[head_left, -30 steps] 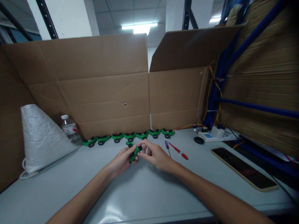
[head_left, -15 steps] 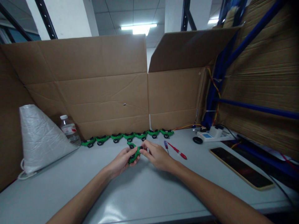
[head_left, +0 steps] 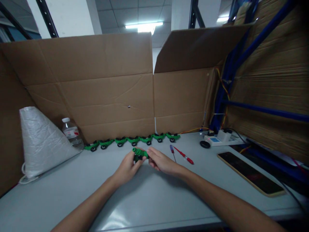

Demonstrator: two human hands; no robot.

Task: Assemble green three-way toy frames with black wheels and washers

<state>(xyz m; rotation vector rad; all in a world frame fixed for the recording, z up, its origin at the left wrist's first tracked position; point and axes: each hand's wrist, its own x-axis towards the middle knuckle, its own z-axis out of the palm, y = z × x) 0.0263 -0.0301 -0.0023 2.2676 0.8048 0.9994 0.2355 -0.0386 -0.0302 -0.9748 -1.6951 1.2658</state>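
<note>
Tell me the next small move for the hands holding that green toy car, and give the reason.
Probably set the green toy car down at the near end of the row of green toy cars by the cardboard wall. Left hand and right hand both pinch it above the table, and the row's cars stand wheels down, side by side.

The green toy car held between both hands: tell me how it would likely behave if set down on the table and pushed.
The green toy car has black wheels, so it would probably roll along its length on the smooth grey table. It looks like small moulded plastic, likely stiff and light. Both the left hand and right hand pinch it by fingertips, suggesting little weight.
</note>
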